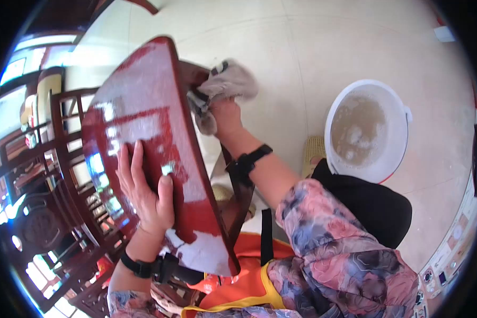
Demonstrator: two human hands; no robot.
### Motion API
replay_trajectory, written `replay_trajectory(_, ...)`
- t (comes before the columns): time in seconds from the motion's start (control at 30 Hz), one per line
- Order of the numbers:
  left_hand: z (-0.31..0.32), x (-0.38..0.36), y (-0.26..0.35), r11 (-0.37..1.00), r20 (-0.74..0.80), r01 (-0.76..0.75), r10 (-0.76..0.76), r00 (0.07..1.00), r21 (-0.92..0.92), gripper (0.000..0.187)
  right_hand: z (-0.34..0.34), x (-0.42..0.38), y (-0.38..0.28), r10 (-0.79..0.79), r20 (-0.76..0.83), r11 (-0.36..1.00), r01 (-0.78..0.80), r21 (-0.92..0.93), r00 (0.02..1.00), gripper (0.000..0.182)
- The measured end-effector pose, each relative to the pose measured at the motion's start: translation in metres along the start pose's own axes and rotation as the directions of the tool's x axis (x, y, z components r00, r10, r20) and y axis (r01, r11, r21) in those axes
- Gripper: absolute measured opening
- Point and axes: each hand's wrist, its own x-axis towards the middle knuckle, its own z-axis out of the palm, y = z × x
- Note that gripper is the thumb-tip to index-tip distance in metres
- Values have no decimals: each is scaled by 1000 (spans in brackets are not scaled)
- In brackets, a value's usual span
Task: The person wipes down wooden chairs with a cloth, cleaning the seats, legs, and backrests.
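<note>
Wiping the edge of a glossy red desk (pixel 143 106) with a grey cloth (pixel 225 85).

One cloth sits bunched against the desk's far right edge, clenched in the right hand (pixel 225 114), which is the nearer hand to it; the desk's long axis runs away from the person, from near the lap toward the top of the view. One left hand (pixel 146 188) lies flat and released on the desktop, fingers spread, well to the left of the cloth. One white basin (pixel 368 130) of cloudy, soapy water stands on the floor (pixel 302 42) to the right. Dark wooden chairs (pixel 53 175) crowd the left side.
</note>
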Motion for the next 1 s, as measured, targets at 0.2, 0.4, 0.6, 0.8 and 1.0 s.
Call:
replay_trajectory(0.2, 3, -1, 1, 999, -47, 39, -39, 998, -8, 63, -38, -62, 0, 113, 384, 993, -120, -6, 917, 20)
replay_trajectory(0.4, 6, -1, -1, 999, -82, 46, -45, 996, 5, 60, -123, -148, -11, 349, 811, 919, -341, -198, 470, 28)
replay_trajectory(0.6, 7, -2, -2, 999, -86, 46, -44, 995, 24, 60, -160, -93, -27, 318, 789, 939, -292, -183, 526, 52)
replay_trajectory(0.8, 4, -2, 0, 999, -57, 44, -43, 997, 6, 61, -123, -32, -34, -181, 826, 486, -681, 547, 534, 69)
replay_trajectory(1.0, 4, 0, 1, 1000, -64, 17, -17, 998, 0, 62, -33, -11, 17, -196, 194, 969, 158, 192, 961, 45)
